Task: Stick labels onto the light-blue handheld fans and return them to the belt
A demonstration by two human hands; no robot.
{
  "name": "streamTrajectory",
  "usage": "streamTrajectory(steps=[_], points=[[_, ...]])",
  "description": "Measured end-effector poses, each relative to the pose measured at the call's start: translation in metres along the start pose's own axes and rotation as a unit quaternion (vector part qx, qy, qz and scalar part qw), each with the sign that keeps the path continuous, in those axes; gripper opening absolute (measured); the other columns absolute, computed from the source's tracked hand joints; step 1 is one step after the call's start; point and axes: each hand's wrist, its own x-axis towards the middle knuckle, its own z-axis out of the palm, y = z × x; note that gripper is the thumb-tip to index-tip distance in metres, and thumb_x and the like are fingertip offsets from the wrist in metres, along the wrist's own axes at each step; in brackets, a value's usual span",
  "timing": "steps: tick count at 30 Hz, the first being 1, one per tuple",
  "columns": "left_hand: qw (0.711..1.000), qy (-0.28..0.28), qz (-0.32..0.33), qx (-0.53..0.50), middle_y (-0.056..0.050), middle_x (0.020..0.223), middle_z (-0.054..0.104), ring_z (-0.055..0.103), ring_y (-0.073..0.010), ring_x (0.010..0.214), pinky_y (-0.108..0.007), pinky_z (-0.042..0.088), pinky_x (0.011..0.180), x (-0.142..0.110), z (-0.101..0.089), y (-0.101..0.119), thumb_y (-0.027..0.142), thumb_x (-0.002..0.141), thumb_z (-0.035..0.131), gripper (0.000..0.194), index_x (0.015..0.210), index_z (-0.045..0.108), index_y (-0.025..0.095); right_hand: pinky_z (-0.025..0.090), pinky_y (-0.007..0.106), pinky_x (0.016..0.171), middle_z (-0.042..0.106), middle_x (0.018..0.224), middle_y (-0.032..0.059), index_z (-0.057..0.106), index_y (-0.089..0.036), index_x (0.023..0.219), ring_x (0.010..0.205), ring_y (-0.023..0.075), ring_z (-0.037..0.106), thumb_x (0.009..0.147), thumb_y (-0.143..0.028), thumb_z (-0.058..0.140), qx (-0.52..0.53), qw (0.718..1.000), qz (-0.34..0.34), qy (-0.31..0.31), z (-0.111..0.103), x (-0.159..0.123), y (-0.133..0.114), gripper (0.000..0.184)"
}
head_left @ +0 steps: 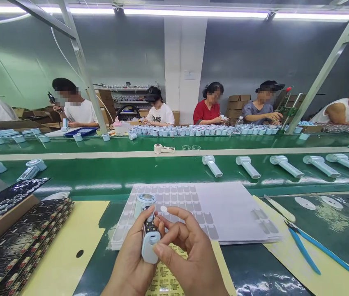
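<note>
My left hand [134,255] wraps round a light blue handheld device [150,248] with a round head and a short handle, held tilted above the bench. A dark circuit board [150,224] shows in its open handle, and a small slot is visible at the handle's end. My right hand [189,246] is close beside it, with the thumb at the handle's end. On its raised index fingertip is a small white oval sticker [164,209]. Behind the hands lies a stack of white sheets [223,209] with rows of grey labels; a yellow label sheet [168,279] is underneath.
Blue-handled cutters [305,250] and a white-handled blade [280,209] lie at right. Stacked circuit boards [29,246] stand at left beside a yellow sheet [66,246]. Similar devices [248,166] line the green conveyor [125,168]. Several people sit across it.
</note>
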Motion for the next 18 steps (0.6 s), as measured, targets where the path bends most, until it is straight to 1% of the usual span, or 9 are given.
streamTrajectory(steps=[3, 8, 12, 18], points=[[1.000, 0.009, -0.015, -0.009, -0.001, 0.057, 0.053, 0.054, -0.0065, 0.041, -0.016, 0.051, 0.041, -0.0006, 0.0005, -0.0003, 0.012, 0.091, 0.053, 0.022, 0.069, 0.053, 0.012, 0.048, 0.041, 0.101, 0.074, 0.076, -0.0006, 0.058, -0.021, 0.111, 0.117, 0.0268, 0.062, 0.065, -0.018, 0.075, -0.006, 1.000, 0.007, -0.001, -0.0002, 0.0007, -0.0010, 0.048], [1.000, 0.000, -0.019, -0.022, -0.001, 0.059, 0.053, 0.055, -0.0072, 0.044, -0.018, 0.052, 0.043, 0.0008, -0.0019, -0.0009, 0.011, 0.089, 0.056, 0.020, 0.070, 0.054, 0.011, 0.049, 0.041, 0.101, 0.074, 0.077, 0.0001, 0.061, -0.021, 0.108, 0.116, 0.0277, 0.063, 0.067, -0.020, 0.076, -0.028, 0.999, 0.023, -0.004, -0.0015, 0.0018, -0.0025, 0.044], [1.000, -0.003, -0.015, -0.022, -0.001, 0.059, 0.051, 0.055, -0.0071, 0.045, -0.017, 0.051, 0.042, 0.0021, -0.0032, -0.0022, 0.011, 0.089, 0.057, 0.020, 0.069, 0.053, 0.012, 0.049, 0.041, 0.100, 0.074, 0.077, 0.0000, 0.062, -0.020, 0.107, 0.115, 0.0284, 0.063, 0.067, -0.019, 0.076, -0.033, 0.999, 0.023, -0.007, -0.0028, 0.0031, -0.0022, 0.043], [0.999, -0.009, -0.014, -0.027, 0.000, 0.059, 0.051, 0.054, -0.0067, 0.044, -0.017, 0.052, 0.043, 0.0029, -0.0012, -0.0031, 0.010, 0.089, 0.056, 0.020, 0.069, 0.052, 0.012, 0.050, 0.040, 0.099, 0.074, 0.076, -0.0013, 0.058, -0.021, 0.112, 0.114, 0.0268, 0.064, 0.067, -0.019, 0.073, -0.034, 0.999, 0.015, -0.004, -0.0018, 0.0035, -0.0011, 0.047]])
